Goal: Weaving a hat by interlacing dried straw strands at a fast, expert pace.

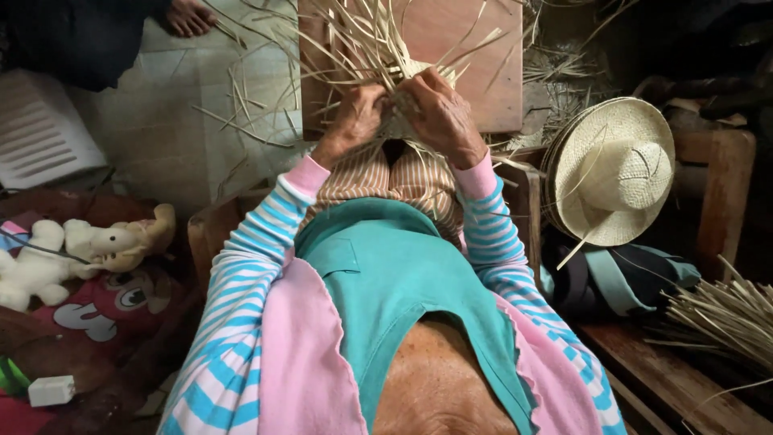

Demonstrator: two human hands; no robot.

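My left hand [354, 119] and my right hand [439, 113] are close together above my lap, both gripping a partly woven straw piece [400, 121]. Long loose straw strands [354, 40] fan up and outward from it over a brown wooden board [475, 56]. The fingers of both hands are curled into the weave, so its centre is mostly hidden. My sleeves are striped blue and white with pink cuffs, and my knees in striped orange cloth sit just under the hands.
A finished straw hat [616, 169] leans on a wooden bench [725, 193] at right, with a straw bundle [725, 318] lower right. Stuffed toys [80, 254] lie at left. Another person's foot [189, 16] shows at the top left on the tiled floor.
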